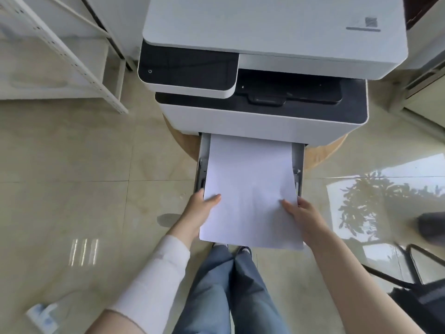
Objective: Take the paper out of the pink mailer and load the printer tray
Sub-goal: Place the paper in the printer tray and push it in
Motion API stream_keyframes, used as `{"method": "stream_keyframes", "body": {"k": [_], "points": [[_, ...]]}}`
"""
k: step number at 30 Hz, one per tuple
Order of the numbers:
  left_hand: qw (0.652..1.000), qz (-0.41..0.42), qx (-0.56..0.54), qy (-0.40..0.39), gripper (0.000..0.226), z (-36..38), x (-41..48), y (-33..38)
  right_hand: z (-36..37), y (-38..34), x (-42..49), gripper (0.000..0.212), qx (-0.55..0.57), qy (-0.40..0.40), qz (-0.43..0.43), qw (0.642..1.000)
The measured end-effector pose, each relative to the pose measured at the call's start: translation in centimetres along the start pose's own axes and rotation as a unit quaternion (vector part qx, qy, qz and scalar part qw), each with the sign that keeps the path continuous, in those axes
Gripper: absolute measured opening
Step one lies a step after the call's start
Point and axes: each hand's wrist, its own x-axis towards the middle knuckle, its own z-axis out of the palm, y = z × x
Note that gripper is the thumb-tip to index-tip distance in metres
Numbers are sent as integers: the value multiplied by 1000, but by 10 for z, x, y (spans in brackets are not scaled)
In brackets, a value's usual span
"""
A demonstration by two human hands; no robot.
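Paper (250, 189) held at 6 o'clock of printer (265, 68), far edge already inside open tray (298, 160), near edge overhanging toward the legs. Left hand (199, 208) clenched on left edge, thumb on top; right hand (301, 218) likewise on right edge. Pink mailer not in view. Risks: skewed entry jamming against side guides; sheet buckling if pushed unevenly.

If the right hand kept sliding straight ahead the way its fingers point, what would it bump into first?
Probably the printer's white front. The right hand points up along the paper and open tray; depth is hard to judge.
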Motion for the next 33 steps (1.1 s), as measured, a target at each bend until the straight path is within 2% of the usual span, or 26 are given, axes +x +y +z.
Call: {"method": "stream_keyframes", "body": {"k": [3, 5, 9, 12, 16, 19, 22, 24, 26, 27, 29, 31, 33], "points": [[998, 27, 36, 46, 37, 3, 16, 4, 7, -12, 14, 16, -13, 19, -12, 1000], [993, 40, 79, 74, 43, 3, 25, 8, 12, -19, 19, 13, -24, 39, -30, 998], [981, 65, 147, 108, 14, 3, 33, 12, 19, -25, 29, 13, -37, 77, -68, 994], [970, 79, 192, 129, 20, 6, 36, 12, 24, -22, 36, 4, -57, 104, -79, 990], [955, 97, 223, 167, 31, 13, 34, 8, 30, -14, 41, 8, -69, 139, -94, 983], [938, 130, 246, 205, 31, 17, 28, 8, 34, -10, 39, 27, -120, 183, -97, 971], [921, 161, 258, 242, 27, 18, 21, 7, 37, -6, 26, 55, -240, 202, -151, 938], [911, 182, 262, 263, 40, 19, 16, 3, 36, 0, 17, 67, -324, 235, -213, 891], [878, 199, 310, 307, 51, 18, 9, -3, 31, 9, 9, 73, -371, 266, -241, 856], [863, 199, 322, 335, 56, 17, 5, -7, 29, 16, 5, 75, -364, 280, -235, 857], [859, 172, 280, 394, 71, 20, -7, -21, 26, 33, -7, 80, -290, 310, -194, 884], [879, 119, 172, 429, 90, 26, -22, -34, 30, 46, -24, 88, -182, 353, -142, 907], [905, 17, 44, 422, 106, 37, -35, -46, 37, 52, -43, 95, -71, 387, -41, 918]]}}
